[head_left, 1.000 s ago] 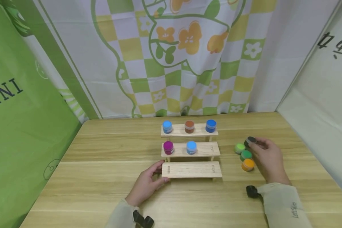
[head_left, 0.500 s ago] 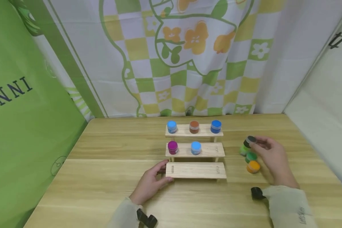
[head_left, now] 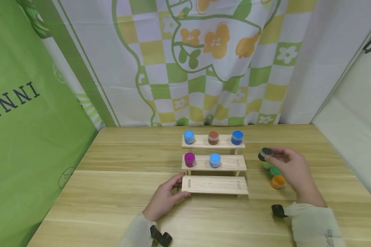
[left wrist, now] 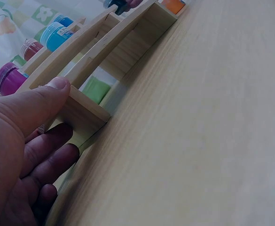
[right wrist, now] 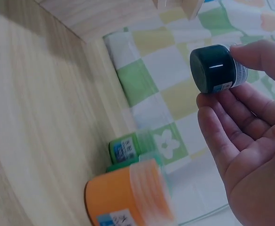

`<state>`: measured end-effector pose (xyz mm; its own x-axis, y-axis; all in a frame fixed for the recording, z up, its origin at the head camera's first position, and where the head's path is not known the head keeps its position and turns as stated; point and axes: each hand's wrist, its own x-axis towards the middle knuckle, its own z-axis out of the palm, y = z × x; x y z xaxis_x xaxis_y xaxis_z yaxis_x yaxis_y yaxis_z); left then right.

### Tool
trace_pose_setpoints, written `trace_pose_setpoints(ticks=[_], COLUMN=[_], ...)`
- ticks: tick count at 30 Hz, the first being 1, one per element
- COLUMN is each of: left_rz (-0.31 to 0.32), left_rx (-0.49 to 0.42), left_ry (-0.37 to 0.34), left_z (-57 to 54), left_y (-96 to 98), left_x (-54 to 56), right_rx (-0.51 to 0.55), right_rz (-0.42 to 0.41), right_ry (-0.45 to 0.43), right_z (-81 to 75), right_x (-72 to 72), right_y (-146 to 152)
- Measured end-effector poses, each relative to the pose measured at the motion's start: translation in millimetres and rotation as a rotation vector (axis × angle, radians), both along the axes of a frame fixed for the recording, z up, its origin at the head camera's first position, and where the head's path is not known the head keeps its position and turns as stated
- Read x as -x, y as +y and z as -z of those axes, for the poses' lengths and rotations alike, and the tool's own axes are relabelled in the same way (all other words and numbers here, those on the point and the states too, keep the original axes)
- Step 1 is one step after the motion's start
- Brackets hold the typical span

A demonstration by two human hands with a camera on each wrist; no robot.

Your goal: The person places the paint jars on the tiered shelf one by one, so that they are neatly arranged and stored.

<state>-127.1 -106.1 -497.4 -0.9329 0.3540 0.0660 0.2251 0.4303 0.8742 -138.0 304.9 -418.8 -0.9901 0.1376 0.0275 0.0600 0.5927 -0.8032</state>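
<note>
My right hand (head_left: 292, 171) pinches a small dark paint jar (head_left: 265, 154) between thumb and fingers, raised off the table. In the right wrist view the jar (right wrist: 217, 68) looks very dark green with a clear lid. Below it stand a light green jar (right wrist: 124, 148), a green jar (head_left: 274, 171) and an orange jar (head_left: 277, 182). My left hand (head_left: 165, 198) holds the left end of the lowest step of a three-step wooden stand (head_left: 214, 185); its thumb lies on the front edge in the left wrist view.
On the top step stand a light blue jar (head_left: 189, 137), a brown jar (head_left: 213, 138) and a dark blue jar (head_left: 237, 138). The middle step bears a purple jar (head_left: 190, 160) and another light blue jar (head_left: 214, 160). A patterned curtain (head_left: 216, 85) hangs behind the table.
My right hand has lifted the dark jar from beside the other jars and moved it left toward the stand. The left hand stays at the stand; the head view has shifted slightly.
</note>
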Motion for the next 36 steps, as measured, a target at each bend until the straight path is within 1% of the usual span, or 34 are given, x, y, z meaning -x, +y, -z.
trace_pose_setpoints(ticks=[6,13,22,28,36], left_rz=[0.000,0.003,0.004,-0.001,0.003], left_rx=[-0.005,-0.017,-0.010,0.000,-0.001], left_ry=[0.005,-0.009,-0.003,-0.001,-0.009], left_z=[0.6,-0.5,-1.0,-1.4,-1.9], left_y=[-0.1,0.1,0.0,-0.1,-0.2], left_x=[0.0,-0.4,-0.7,-0.9,-1.0], right_rx=[-0.014,0.013,0.017,0.002,0.032], right_rz=[-0.036,-0.076,-0.120,-0.132,-0.174], right_ry=[0.010,0.011,0.026,0.042,0.077], right_z=[-4.7,-9.1,-8.9,-7.4,-6.8], right_x=[0.2,-1.7,-1.4,-0.1,1.3], right_y=[-10,-20,-28,-34,-44])
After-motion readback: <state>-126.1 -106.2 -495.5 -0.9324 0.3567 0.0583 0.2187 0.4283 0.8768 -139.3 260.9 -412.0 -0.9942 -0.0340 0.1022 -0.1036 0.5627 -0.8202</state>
